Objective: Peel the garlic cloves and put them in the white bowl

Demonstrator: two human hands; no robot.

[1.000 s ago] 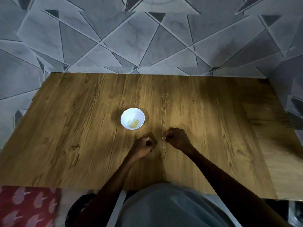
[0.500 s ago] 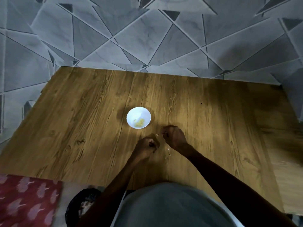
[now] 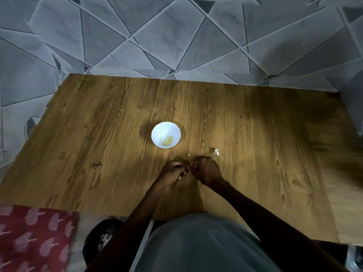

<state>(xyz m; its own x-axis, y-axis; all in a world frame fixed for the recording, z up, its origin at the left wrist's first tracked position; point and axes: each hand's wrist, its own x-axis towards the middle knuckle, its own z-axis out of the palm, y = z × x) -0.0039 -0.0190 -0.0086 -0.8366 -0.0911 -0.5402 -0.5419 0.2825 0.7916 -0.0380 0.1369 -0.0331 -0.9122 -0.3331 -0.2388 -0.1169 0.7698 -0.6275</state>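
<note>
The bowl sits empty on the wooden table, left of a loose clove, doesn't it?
Not empty. The head view shows a few yellowish pieces lying in the bowl. The rest holds: it sits on the wooden table, left of the loose clove.

White bowl (image 3: 166, 134), wood-grain table (image 3: 98, 144)

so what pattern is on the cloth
Pale tree-like motifs on the red cloth, in the head view.
</note>
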